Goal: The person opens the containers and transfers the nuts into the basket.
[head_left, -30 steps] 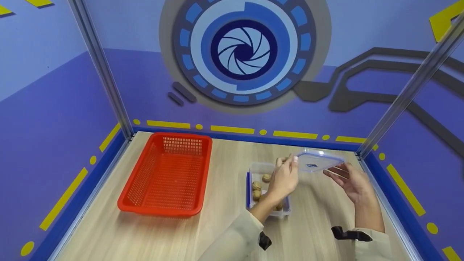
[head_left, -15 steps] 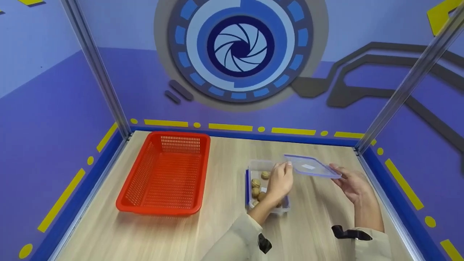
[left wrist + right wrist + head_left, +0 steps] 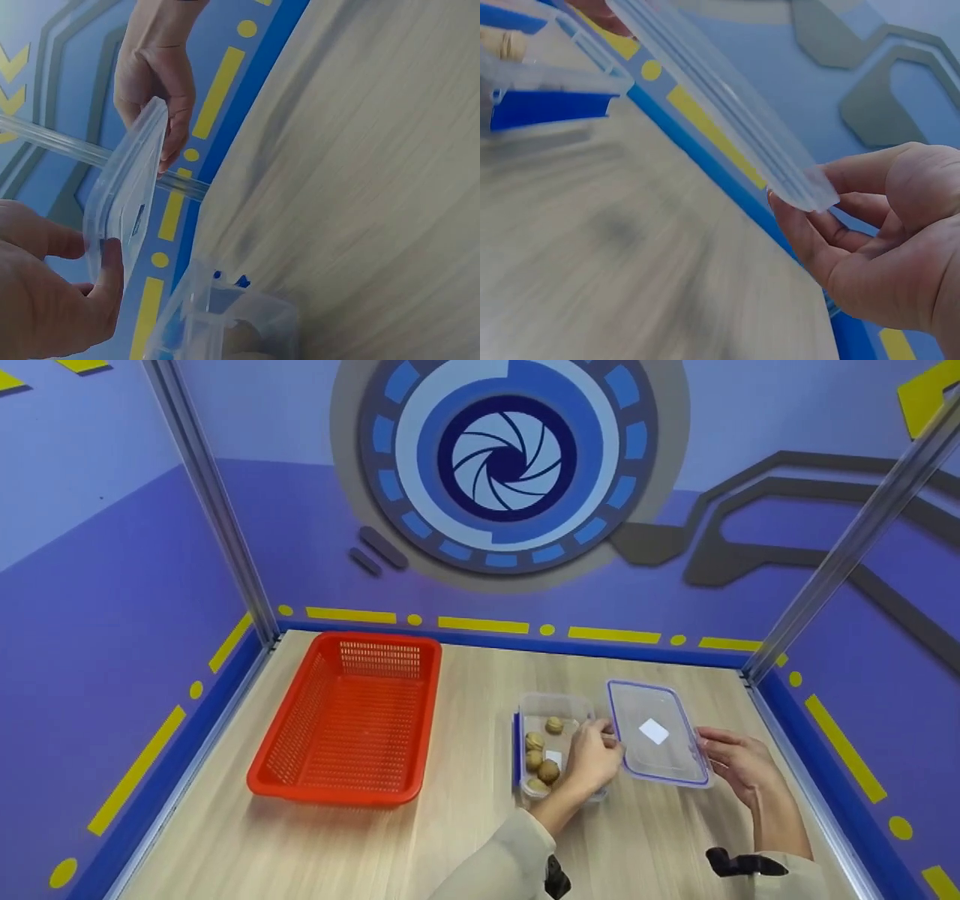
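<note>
A clear rectangular container lid [image 3: 675,757] with a blue-purple seal and a white label is held above the table, to the right of the container. My left hand [image 3: 594,757] pinches its left edge between thumb and fingers. At the opposite edge, my right hand [image 3: 742,765] pinches it too, as the right wrist view confirms with the thumb and fingers on the lid's corner [image 3: 802,191]. Below and left of the lid stands the clear plastic container [image 3: 551,705], uncovered, with several walnuts [image 3: 548,771] inside. My left hand and wrist hide part of the container's right side.
A red perforated basket [image 3: 429,720] stands on the left of the wooden table [image 3: 480,840]. Blue side latches [image 3: 517,750] hang along the container's left side. Printed panels [image 3: 487,592] and metal posts [image 3: 840,540] enclose the table at the back and sides.
The lid has been turned over and tilted, so its inner side with the seal and white label now faces the head camera. Both hands stay on it and have come slightly lower.
</note>
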{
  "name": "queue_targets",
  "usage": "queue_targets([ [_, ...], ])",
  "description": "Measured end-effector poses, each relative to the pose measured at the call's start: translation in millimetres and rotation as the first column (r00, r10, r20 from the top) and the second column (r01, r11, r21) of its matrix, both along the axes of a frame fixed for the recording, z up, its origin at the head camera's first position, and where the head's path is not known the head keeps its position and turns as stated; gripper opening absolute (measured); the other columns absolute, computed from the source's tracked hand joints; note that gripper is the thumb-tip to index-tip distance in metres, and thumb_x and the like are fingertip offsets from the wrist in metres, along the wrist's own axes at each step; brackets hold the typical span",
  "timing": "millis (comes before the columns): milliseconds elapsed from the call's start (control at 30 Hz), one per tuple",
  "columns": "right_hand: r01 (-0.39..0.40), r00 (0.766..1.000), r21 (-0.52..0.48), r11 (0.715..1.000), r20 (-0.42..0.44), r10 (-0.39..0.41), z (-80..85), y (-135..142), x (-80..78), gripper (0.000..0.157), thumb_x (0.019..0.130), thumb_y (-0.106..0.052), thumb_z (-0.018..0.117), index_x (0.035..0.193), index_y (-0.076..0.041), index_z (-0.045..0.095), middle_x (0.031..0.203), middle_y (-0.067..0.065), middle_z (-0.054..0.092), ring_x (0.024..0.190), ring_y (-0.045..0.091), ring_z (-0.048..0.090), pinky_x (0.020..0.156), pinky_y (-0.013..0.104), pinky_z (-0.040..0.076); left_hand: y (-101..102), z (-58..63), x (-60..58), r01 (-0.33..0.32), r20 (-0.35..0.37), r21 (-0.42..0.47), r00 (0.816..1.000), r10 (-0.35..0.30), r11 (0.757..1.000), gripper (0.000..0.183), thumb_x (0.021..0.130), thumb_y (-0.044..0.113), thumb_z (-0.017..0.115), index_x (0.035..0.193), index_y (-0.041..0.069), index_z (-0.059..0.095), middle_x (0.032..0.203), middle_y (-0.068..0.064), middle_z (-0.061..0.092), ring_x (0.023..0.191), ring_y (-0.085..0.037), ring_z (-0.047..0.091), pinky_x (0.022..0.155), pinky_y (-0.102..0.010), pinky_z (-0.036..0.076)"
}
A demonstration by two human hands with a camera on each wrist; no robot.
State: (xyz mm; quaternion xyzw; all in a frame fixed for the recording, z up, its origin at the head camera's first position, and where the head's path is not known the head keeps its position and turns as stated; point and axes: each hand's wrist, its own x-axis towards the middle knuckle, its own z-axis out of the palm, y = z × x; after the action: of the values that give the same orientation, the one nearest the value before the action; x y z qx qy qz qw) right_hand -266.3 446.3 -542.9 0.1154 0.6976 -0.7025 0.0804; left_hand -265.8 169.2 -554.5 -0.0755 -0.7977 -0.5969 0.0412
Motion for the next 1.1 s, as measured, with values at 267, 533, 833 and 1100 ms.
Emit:
queue_targets([
  [267,-0.086,0.995,0.158,0.984,-0.027,0.091,-14.3,13.9,-2.3,0.050,0.103,-0.009,0.069,0.145,0.014,0.052,0.121,0.004,0.071,0.105,0.014,0.070,0.091,0.026,0.059,12.2,-10.9,4.8,0.002,0.093,-0.113,0.996,0.009,0.994,0.045,0.080,-0.001,0.077,0.124,0.002,0.071,0.102,0.001,0.064,0.087,-0.006,0.062,0.078,-0.023,0.054],
  [533,-0.107,0.994,0.302,0.947,0.011,0.109,-16.5,23.4,-5.0,0.044,0.104,-0.011,0.068,0.138,0.015,0.055,0.115,0.006,0.071,0.100,0.015,0.069,0.087,0.027,0.060,26.6,-16.5,11.6,-0.015,0.029,-0.318,0.999,0.025,0.948,0.032,0.084,0.006,0.078,0.115,0.014,0.074,0.103,0.007,0.063,0.093,-0.007,0.061,0.083,-0.041,0.053],
  [833,-0.091,0.994,0.316,0.944,0.082,0.069,-20.2,41.9,-8.1,0.039,0.106,-0.010,0.063,0.138,0.011,0.057,0.112,0.002,0.070,0.098,0.015,0.067,0.085,0.025,0.060,49.1,-25.1,12.0,-0.024,-0.065,-0.424,0.998,-0.004,0.905,0.037,0.088,0.011,0.082,0.125,0.009,0.073,0.112,0.000,0.065,0.099,-0.012,0.066,0.090,-0.026,0.057],
  [1100,-0.081,0.991,0.262,0.962,0.121,0.050,-33.7,57.7,-8.3,0.031,0.106,-0.009,0.063,0.132,0.008,0.064,0.108,-0.002,0.073,0.096,0.012,0.068,0.082,0.022,0.059,69.4,-35.5,19.3,-0.056,-0.042,-0.411,0.998,0.043,0.910,0.034,0.085,0.007,0.084,0.117,0.007,0.073,0.107,0.000,0.062,0.090,-0.010,0.064,0.086,-0.022,0.056],
])
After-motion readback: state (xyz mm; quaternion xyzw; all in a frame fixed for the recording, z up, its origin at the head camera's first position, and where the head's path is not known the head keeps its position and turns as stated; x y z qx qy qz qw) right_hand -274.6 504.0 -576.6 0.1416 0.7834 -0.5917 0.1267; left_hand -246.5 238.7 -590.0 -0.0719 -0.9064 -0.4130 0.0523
